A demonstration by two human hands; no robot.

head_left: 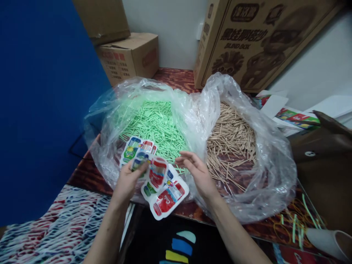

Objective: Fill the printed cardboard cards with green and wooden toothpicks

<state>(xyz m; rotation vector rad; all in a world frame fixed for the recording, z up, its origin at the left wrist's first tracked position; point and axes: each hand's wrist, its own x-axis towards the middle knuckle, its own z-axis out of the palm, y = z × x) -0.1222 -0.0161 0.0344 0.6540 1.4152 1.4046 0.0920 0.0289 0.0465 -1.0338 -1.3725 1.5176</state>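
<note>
My left hand [131, 175] is closed on a small printed pack [158, 172] with a cola picture in red and a green-blue half; it is slightly blurred. Behind it lies another such pack [132, 148], green on one side and red on the other. A third pack [167, 200], showing a red cola bottle, lies below near the table's front edge. My right hand [198, 171] hovers between the two heaps, fingers apart, with nothing visible in it. Just beyond the hands, green sticks [159, 126] fill a clear plastic bag [110, 110].
Brown sticks [233, 135] lie in a second clear bag [277, 176] on the right. Cardboard boxes [145, 55] stand behind, a large one [209, 44] among them. Rubber bands [283, 227] and a white cup [327, 240] sit at lower right. A blue panel [46, 110] borders the left.
</note>
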